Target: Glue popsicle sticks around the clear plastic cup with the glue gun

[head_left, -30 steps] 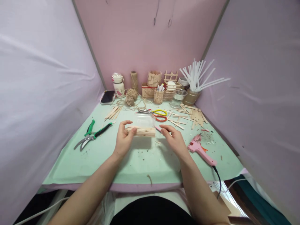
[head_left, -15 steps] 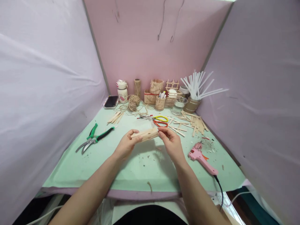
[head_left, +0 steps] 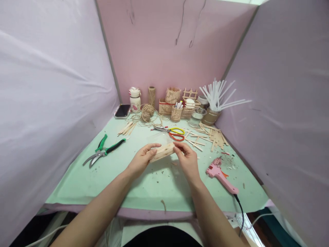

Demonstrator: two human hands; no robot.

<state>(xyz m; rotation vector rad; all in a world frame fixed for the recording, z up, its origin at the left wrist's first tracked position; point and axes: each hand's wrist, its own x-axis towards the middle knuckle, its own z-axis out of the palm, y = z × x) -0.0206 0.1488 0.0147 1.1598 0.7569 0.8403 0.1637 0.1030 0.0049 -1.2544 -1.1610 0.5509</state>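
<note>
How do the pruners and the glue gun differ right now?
The pruners have green and black handles; the glue gun is mostly pink. The pruners lie left on the table, blades parted; the glue gun lies right, trailing a black cord. Both lie unheld.

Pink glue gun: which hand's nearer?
Right. The right hand is to the left of the pink glue gun, not touching it; the left hand is farther left, at the wooden piece's far end.
</note>
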